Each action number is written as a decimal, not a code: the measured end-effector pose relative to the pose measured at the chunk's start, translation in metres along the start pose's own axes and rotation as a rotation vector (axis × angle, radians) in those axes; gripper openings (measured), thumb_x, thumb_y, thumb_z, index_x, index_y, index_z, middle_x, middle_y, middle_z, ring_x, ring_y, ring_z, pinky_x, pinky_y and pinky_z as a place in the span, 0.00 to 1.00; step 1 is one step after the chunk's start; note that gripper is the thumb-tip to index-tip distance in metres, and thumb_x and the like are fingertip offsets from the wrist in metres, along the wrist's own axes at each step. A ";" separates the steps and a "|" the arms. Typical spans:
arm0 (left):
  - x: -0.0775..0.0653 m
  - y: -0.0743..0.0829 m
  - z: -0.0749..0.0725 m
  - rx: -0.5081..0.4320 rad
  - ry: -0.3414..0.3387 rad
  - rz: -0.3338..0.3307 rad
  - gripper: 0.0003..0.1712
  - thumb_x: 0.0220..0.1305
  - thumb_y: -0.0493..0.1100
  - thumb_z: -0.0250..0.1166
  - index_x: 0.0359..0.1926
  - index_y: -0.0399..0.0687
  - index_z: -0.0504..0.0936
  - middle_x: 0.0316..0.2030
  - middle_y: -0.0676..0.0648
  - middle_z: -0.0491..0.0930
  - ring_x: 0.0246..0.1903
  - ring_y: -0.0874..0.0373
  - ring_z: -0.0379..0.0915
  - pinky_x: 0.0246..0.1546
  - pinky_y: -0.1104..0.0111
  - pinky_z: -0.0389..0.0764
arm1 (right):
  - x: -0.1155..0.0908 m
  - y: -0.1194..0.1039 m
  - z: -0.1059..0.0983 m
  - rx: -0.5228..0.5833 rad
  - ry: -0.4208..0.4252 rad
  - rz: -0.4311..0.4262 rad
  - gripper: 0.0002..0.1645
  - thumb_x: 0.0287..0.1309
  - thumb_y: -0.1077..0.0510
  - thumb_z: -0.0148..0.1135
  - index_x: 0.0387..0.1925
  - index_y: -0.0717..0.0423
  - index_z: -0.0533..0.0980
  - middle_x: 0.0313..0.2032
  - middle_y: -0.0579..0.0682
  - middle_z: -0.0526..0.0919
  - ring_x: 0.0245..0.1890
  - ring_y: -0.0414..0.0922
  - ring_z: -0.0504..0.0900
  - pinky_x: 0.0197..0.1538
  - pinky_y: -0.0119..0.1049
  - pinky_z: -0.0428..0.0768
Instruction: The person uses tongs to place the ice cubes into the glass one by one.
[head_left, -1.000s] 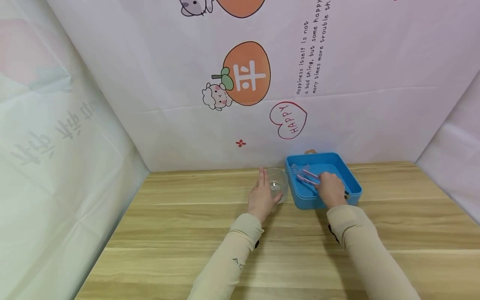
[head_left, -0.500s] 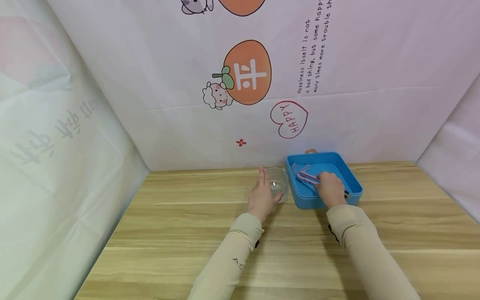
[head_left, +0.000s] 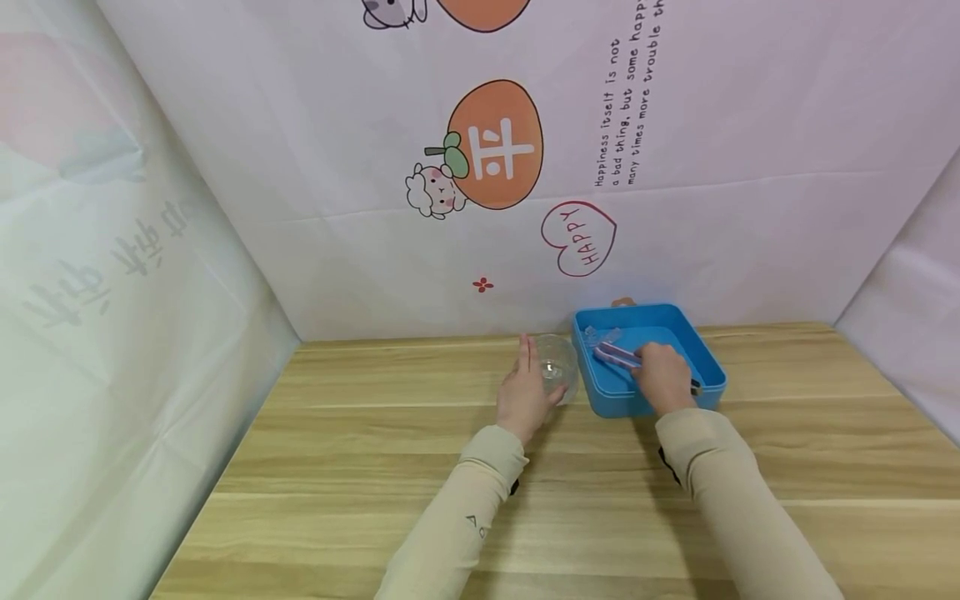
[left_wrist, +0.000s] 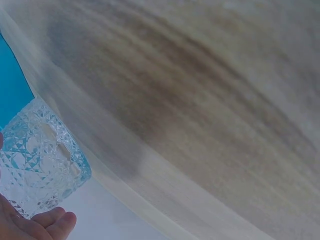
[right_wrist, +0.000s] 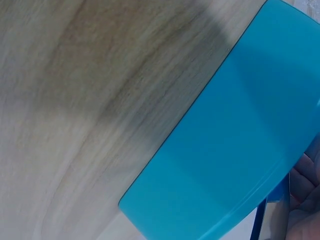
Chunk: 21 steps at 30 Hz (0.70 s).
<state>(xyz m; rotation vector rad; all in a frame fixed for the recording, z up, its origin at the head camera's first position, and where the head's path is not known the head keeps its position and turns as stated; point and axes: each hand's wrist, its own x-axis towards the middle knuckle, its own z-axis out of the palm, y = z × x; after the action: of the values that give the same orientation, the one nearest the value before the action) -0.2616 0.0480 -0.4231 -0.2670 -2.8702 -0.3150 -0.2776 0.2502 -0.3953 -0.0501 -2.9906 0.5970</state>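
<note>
My left hand [head_left: 519, 398] holds a clear tumbler [head_left: 555, 371], thumb on its near side and fingers along its left. In the left wrist view the tumbler [left_wrist: 42, 157] shows a cut diamond pattern. Just right of it is a shallow blue box [head_left: 626, 407]. Over this box my right hand [head_left: 663, 377] grips a pair of pink tongs [head_left: 617, 357], whose arms are squeezed together. The tong tips point left, at several clear chunks like ice cubes [head_left: 600, 336] in the box's left corner. Whether a chunk sits between the tips, I cannot tell.
The box stands near the back edge of the wood-grain table [head_left: 360, 450], close to a white printed cloth [head_left: 360, 275]. Another pale cloth [head_left: 150, 333] hangs on the left. In the right wrist view the box's side wall [right_wrist: 215, 145] fills much of the frame.
The arms of the tongs, spread apart a second ago, have come together at the clear chunks. My left hand and the tumbler have stayed in place.
</note>
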 end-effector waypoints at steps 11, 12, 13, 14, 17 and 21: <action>0.000 0.001 0.001 -0.014 -0.030 -0.009 0.53 0.61 0.65 0.60 0.74 0.38 0.49 0.75 0.42 0.50 0.53 0.54 0.78 0.46 0.67 0.80 | -0.006 0.003 -0.009 0.008 0.018 -0.014 0.20 0.59 0.63 0.61 0.50 0.73 0.77 0.44 0.71 0.82 0.39 0.63 0.81 0.40 0.54 0.81; 0.000 0.001 0.001 -0.014 -0.030 -0.010 0.53 0.61 0.65 0.60 0.74 0.38 0.49 0.75 0.42 0.50 0.53 0.54 0.78 0.46 0.67 0.80 | -0.007 0.004 -0.011 0.009 0.020 -0.014 0.19 0.59 0.63 0.61 0.50 0.72 0.77 0.44 0.71 0.82 0.38 0.63 0.82 0.39 0.54 0.81; 0.000 0.001 0.002 -0.017 -0.029 -0.010 0.53 0.61 0.65 0.60 0.74 0.38 0.49 0.75 0.42 0.50 0.53 0.54 0.78 0.45 0.67 0.80 | -0.008 0.005 -0.013 0.013 0.025 -0.017 0.19 0.59 0.63 0.61 0.50 0.72 0.77 0.44 0.71 0.82 0.37 0.62 0.82 0.37 0.53 0.81; 0.001 0.001 0.002 -0.017 -0.034 -0.011 0.53 0.61 0.65 0.59 0.74 0.38 0.49 0.75 0.43 0.50 0.53 0.54 0.78 0.45 0.68 0.80 | -0.009 0.006 -0.014 0.013 0.030 -0.023 0.19 0.59 0.63 0.61 0.50 0.72 0.77 0.44 0.71 0.82 0.36 0.62 0.82 0.36 0.52 0.81; 0.001 0.002 0.004 -0.016 -0.025 -0.006 0.53 0.61 0.65 0.59 0.74 0.38 0.50 0.75 0.42 0.51 0.52 0.55 0.78 0.42 0.68 0.81 | -0.013 0.011 -0.020 0.022 0.051 -0.049 0.20 0.59 0.63 0.61 0.50 0.72 0.77 0.44 0.71 0.82 0.33 0.60 0.82 0.30 0.47 0.81; 0.001 0.002 0.004 -0.015 -0.022 0.002 0.53 0.61 0.65 0.59 0.73 0.37 0.50 0.74 0.42 0.51 0.53 0.54 0.77 0.42 0.68 0.81 | -0.018 0.016 -0.028 0.036 0.087 -0.105 0.20 0.58 0.63 0.62 0.50 0.73 0.77 0.43 0.72 0.82 0.32 0.59 0.83 0.28 0.44 0.80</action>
<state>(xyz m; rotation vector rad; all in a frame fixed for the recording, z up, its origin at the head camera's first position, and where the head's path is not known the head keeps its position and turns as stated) -0.2629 0.0514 -0.4257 -0.2776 -2.8905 -0.3356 -0.2564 0.2746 -0.3771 0.0804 -2.8770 0.6193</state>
